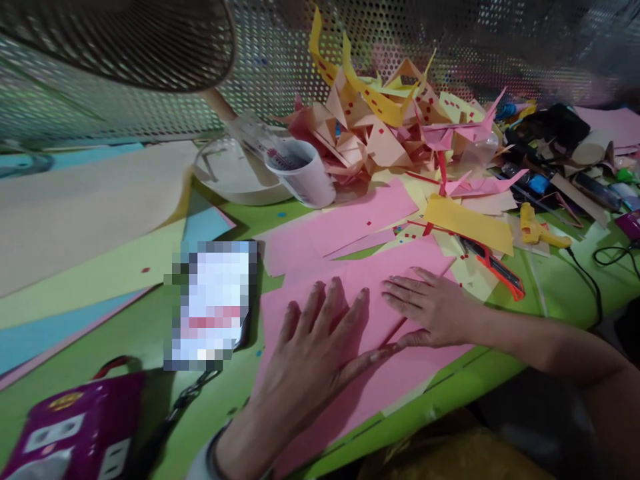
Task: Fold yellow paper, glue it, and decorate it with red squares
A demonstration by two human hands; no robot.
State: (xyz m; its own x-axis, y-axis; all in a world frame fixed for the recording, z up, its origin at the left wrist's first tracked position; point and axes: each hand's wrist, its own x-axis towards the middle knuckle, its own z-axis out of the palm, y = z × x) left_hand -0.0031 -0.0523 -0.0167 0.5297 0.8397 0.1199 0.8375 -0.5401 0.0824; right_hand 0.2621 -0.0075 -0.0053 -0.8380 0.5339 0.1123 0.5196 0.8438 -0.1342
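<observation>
Pink paper [345, 407] lies on the green table at its front edge, with what looks like a folded or overlapping layer on top. My left hand [315, 347] rests palm down on it, fingers spread, and holds nothing. Flat on the paper's right part is my right hand [430, 307], fingers extended, its thumb tip close to my left thumb. Behind my hands are more pink sheets [365, 217]. A phone [215, 300] with a blurred screen lies left of the paper.
Behind stand a white cup [303, 173], a fan [250, 177] and a heap of folded paper [370, 127]. At right lie a red cutter [505, 273] and a yellow glue gun [540, 230]. A purple box [80, 423] sits front left, large sheets [90, 200] behind it.
</observation>
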